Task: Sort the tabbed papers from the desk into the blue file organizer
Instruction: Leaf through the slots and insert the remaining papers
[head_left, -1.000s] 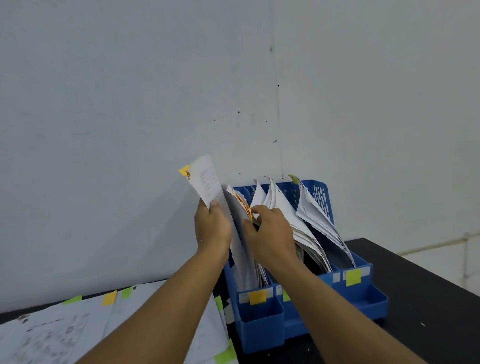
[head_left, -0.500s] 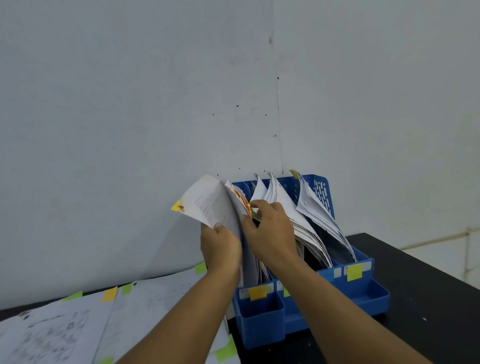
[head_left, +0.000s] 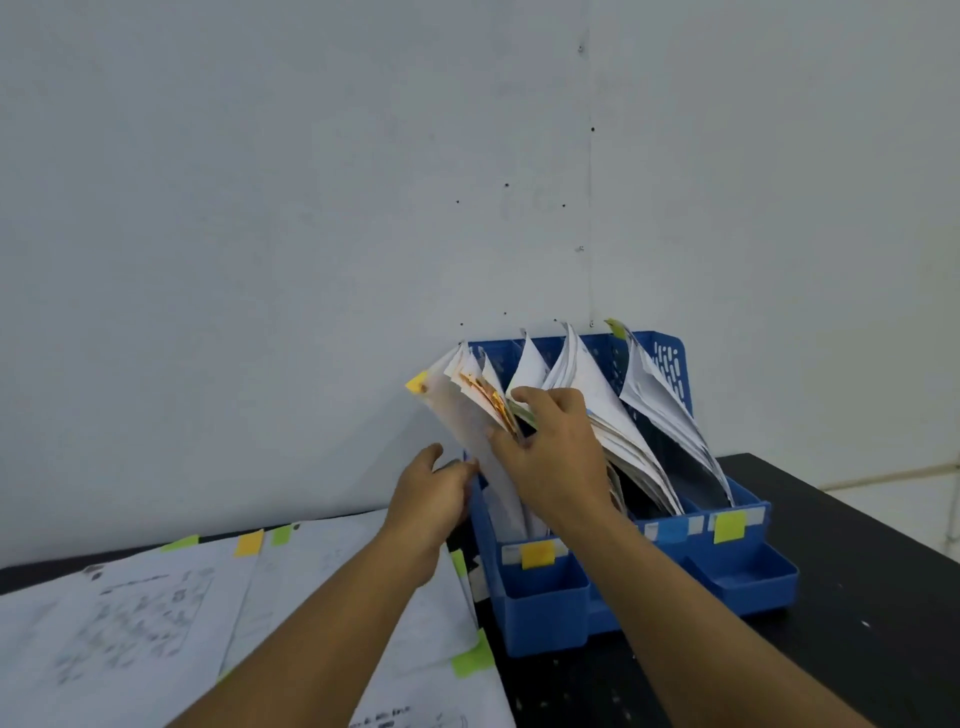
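Observation:
The blue file organizer (head_left: 546, 603) stands on the black desk against the wall, with three slots labelled yellow, blue and green. A white sheet with a yellow tab (head_left: 464, 415) stands in the left slot, leaning left. My right hand (head_left: 553, 460) grips the papers in that slot, thumb on the tabbed sheet and fingers curled over the stack behind it. Just left of the organizer, my left hand (head_left: 434, 496) has relaxed fingers that touch the sheet's lower edge. More tabbed papers (head_left: 156, 618) lie spread on the desk at the left.
Thick stacks of paper (head_left: 613, 415) fill the middle and right slots and fan to the right. The grey wall is close behind the organizer. Bare black desk (head_left: 841, 654) shows to the right and in front of the organizer.
The yellow-tabbed sheet has gone down into the left slot. My left hand has let go of it and dropped lower. My right hand's thumb now presses on the sheet.

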